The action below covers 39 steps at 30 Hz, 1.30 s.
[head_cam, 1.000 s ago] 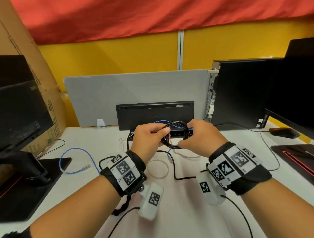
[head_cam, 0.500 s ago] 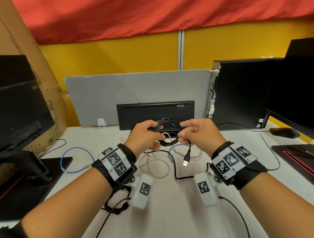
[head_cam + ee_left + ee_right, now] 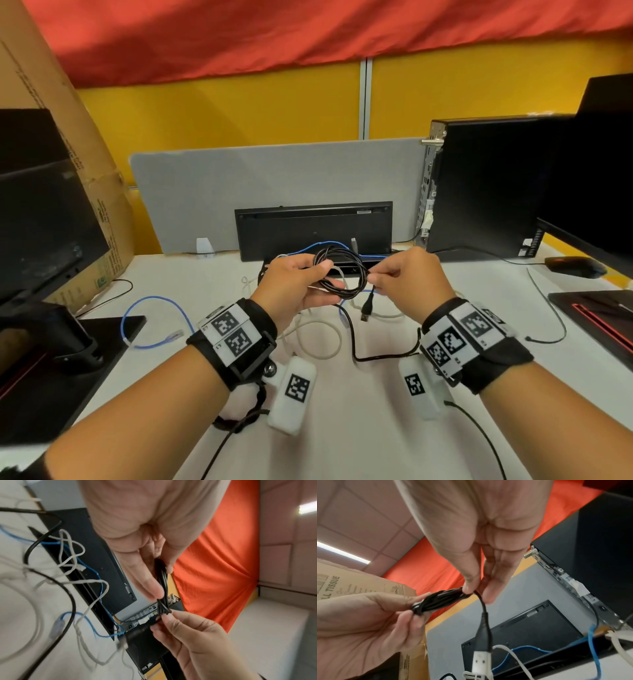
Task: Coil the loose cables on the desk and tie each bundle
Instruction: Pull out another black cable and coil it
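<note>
The left hand [image 3: 294,284] is gripping a coiled black cable [image 3: 340,270] above the bench [image 3: 342,428], fingers curled round one side of the loops, while the right hand [image 3: 407,281] is pinching the opposite side, where the tail with its USB plug [image 3: 367,310] is hanging down. By the look of it this first bundle is wound but not yet tied, and no tie is showing in either hand. Much is remaining: a blue cable [image 3: 154,322], a white cable [image 3: 322,339] and another black cable [image 3: 356,342] are lying loose on the bench, crossing one another just below the hands. A keyboard [image 3: 313,226] is leaning against the grey divider [image 3: 274,178], with a computer tower [image 3: 489,185] standing beside it, crowding the far edge.
</note>
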### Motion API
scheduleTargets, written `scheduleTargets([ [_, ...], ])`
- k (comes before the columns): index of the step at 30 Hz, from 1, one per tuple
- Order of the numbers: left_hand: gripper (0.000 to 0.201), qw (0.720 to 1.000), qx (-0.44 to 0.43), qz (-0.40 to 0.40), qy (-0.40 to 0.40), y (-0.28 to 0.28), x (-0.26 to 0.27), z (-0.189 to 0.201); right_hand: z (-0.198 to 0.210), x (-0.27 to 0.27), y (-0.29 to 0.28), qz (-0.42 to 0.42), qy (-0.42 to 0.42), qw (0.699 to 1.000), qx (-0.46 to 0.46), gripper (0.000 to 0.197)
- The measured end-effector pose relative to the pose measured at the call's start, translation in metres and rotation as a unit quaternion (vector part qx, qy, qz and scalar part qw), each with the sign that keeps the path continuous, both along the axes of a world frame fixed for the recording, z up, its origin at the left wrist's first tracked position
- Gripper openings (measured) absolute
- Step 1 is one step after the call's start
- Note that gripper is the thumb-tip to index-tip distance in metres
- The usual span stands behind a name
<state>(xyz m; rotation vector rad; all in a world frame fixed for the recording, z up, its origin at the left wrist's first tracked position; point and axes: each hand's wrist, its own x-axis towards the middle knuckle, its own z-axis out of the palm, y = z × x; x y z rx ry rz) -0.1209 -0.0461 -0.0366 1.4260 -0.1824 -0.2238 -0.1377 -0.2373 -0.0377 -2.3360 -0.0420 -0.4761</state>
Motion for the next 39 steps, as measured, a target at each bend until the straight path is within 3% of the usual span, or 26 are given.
scheduleTargets([
  [2,0.012,0.999,-0.032,-0.001,0.008,-0.001,-0.001,-0.003,-0.006,0.001,0.002,0.002,-0.001,0.993,0.117,0.006],
  [4,0.013,0.999,-0.053,0.003,0.009,-0.003,-0.002,-0.005,-0.009,0.0,0.005,0.004,0.002,0.964,0.265,0.015],
  [8,0.013,0.996,-0.091,0.01,0.018,-0.009,-0.003,-0.006,-0.01,-0.004,0.016,0.012,0.046,0.841,0.539,0.013],
  [10,0.015,0.994,-0.102,0.024,0.019,-0.012,-0.004,-0.007,-0.007,-0.006,0.017,0.022,0.062,0.796,0.602,0.008],
  [12,0.016,0.993,-0.108,0.043,0.012,-0.015,-0.004,-0.01,-0.003,-0.007,0.018,0.036,0.056,0.781,0.621,0.009],
  [14,0.014,0.992,-0.11,0.059,0.007,-0.017,-0.005,-0.012,0.0,-0.01,0.02,0.054,0.045,0.785,0.616,0.011],
  [18,0.014,0.989,-0.115,0.088,0.016,-0.02,-0.005,-0.015,0.001,-0.01,0.023,0.034,0.014,0.865,0.501,0.024],
  [21,0.016,0.989,-0.125,0.072,0.03,-0.02,-0.007,-0.016,0.0,-0.008,0.021,0.03,-0.003,0.899,0.438,0.025],
  [26,0.018,0.989,-0.125,0.058,0.054,-0.02,-0.007,-0.016,-0.002,-0.007,0.021,0.052,-0.035,0.903,0.424,0.032],
  [29,0.018,0.99,-0.123,0.064,0.04,-0.02,-0.009,-0.017,-0.003,-0.007,0.022,0.05,-0.041,0.924,0.376,0.032],
  [35,0.013,0.993,-0.091,0.079,0.015,-0.019,-0.008,-0.017,-0.009,-0.004,0.024,0.03,0.016,0.953,0.302,0.027],
  [39,0.012,0.995,-0.076,0.063,0.029,-0.012,-0.001,-0.018,-0.007,-0.009,0.03,0.098,0.088,0.916,0.378,0.026],
])
